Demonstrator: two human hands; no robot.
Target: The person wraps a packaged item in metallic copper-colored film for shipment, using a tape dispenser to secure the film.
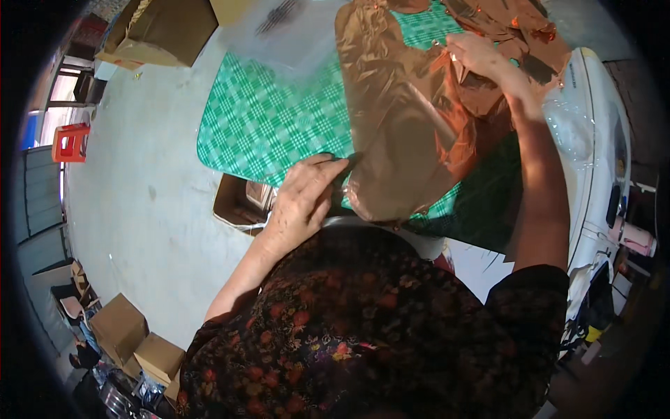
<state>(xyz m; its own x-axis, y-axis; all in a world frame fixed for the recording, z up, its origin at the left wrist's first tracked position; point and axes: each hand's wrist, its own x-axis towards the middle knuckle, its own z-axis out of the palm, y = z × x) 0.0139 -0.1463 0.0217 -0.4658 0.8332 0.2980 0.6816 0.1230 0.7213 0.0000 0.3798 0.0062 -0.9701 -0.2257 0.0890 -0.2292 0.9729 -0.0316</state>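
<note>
A shiny copper-coloured plastic film (394, 133) lies crumpled over a table covered with a green checked tablecloth (276, 115). My right hand (478, 57) reaches to the far side, its fingers closed on a gathered fold of the film. My left hand (301, 199) rests at the near edge of the tablecloth, fingers stretched toward the film's left border and nothing visibly held. Whether its fingertips touch the film I cannot tell. More of the copper film (499, 21) spreads at the far right, with small bright orange spots on it.
A clear plastic bag (293, 35) lies at the far left of the table. Under the near edge sits an open carton (234, 202). A white machine-like body (586, 140) stands at the right. Cardboard boxes (164, 31) and an orange stool (71, 143) stand on the floor leftward.
</note>
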